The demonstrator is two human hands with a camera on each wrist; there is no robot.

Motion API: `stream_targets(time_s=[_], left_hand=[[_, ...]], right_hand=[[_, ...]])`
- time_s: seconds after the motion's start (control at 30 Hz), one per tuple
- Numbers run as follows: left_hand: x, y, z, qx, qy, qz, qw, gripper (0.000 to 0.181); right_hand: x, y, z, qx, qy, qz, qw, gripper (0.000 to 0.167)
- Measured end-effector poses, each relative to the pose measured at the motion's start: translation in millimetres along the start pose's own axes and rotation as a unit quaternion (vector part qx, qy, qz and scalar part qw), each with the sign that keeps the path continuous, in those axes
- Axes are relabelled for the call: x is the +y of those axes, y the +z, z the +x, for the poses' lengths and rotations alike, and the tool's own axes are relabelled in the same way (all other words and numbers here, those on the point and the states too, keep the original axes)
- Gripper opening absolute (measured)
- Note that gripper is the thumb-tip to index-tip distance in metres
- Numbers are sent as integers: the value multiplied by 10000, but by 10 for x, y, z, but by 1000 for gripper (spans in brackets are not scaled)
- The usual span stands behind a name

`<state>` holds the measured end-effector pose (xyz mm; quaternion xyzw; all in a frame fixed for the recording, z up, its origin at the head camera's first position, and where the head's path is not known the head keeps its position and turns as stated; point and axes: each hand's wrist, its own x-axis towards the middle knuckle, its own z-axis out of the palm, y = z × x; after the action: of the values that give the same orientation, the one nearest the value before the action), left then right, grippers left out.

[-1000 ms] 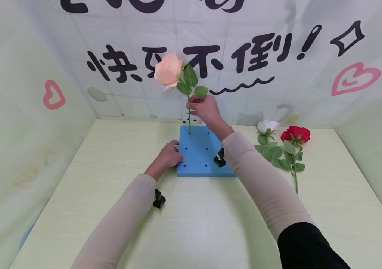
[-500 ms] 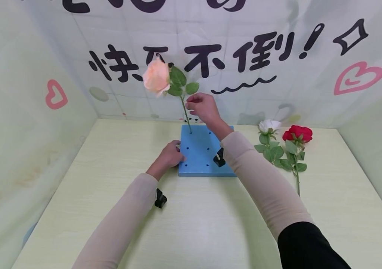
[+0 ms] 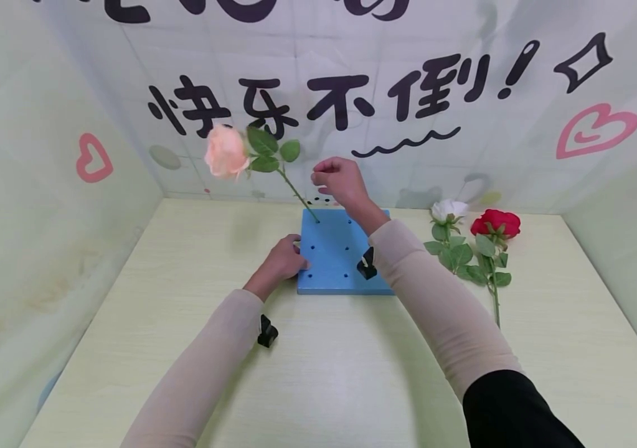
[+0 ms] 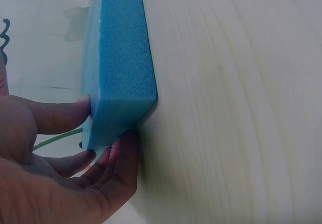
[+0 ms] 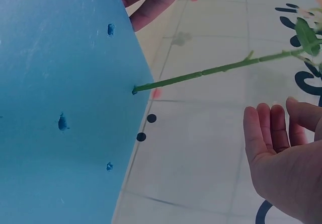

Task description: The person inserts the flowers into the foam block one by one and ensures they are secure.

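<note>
A pale pink rose (image 3: 226, 151) leans far to the left, its green stem (image 5: 196, 75) standing in a back-left hole of the blue foam board (image 3: 326, 264). My left hand (image 3: 283, 259) grips the board's left edge. In the left wrist view its thumb (image 4: 68, 114) lies on the holed face and the other fingers are against the side. My right hand (image 3: 343, 182) is in the air above the board's back, fingers loosely curled and holding nothing. It is apart from the stem, to its right. The right forearm hides part of the board's right side.
On the pale table (image 3: 318, 373), to the right of the board, lie a white rose (image 3: 449, 211) and a red rose (image 3: 495, 223) with leafy stems. A printed cloth backdrop (image 3: 385, 180) rises behind the table, with cloth walls at both sides.
My right hand has let go of the pink rose's stem and stays nearly in place. The rose has tipped over to the left and lower. My left hand still holds the board.
</note>
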<state>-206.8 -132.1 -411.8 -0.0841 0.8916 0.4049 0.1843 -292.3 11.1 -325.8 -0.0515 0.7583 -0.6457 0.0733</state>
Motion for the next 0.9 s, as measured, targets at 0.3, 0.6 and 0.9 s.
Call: stream_targets(time_s=[0.3,0.6,0.9], left_hand=[[29,5,5,-11,-88,-65,9999,69],[8,8,19,10,-84,-137,9999,70],[-9,5,10,-7,-21,-115,9999,70]], right_hand=[[-9,-56,-14,-60,65,-58,9999,28],[28,-250,17,13,263,-547,9982,32],[96,-563,-9,182,366,-587,9974,35]])
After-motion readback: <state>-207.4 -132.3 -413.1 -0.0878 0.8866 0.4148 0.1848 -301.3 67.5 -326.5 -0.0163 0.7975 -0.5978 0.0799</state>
